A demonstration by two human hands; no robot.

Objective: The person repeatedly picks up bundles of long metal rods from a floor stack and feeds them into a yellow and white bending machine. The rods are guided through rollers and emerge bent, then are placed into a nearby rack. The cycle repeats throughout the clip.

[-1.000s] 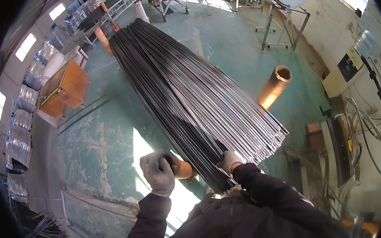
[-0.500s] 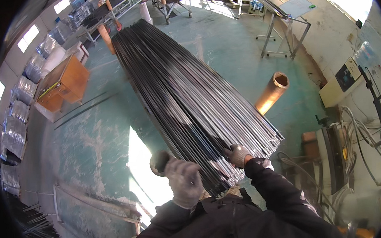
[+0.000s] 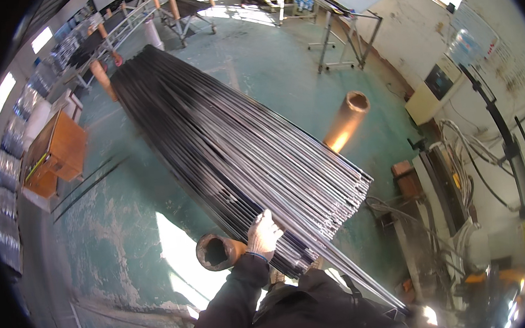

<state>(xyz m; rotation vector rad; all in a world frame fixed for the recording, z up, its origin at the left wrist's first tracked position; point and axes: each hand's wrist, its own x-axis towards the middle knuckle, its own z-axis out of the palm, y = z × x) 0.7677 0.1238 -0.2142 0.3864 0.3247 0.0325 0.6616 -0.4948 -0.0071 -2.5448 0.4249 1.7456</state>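
Observation:
A long pile of thin dark metal rods (image 3: 209, 125) stretches away from me, its near ends facing my body. A few rods (image 3: 356, 270) stick out beyond the others and slant toward the lower right. Their ends reach my gloved right hand (image 3: 423, 317), which is closed on them and partly lost in blur and glare at the picture's edge. On the near part of the pile lies my gloved left hand (image 3: 263, 234), its fingers curled against the drawn-out rods. Just left of that wrist stands a brown cardboard-like tube (image 3: 236, 250), open at the top.
Another brown tube (image 3: 347, 121) rises right of the pile. Cables and machine parts (image 3: 458, 190) line the right wall beside a pale control box (image 3: 434, 89). A wooden desk (image 3: 55, 151) stands at left, with wrapped bundles behind. A wheeled metal stand (image 3: 351, 31) is far right.
My right hand has moved from the pile's near ends to the lower right, drawing a few rods out. My left hand has come off the tube's side onto the rods. The view has shifted right.

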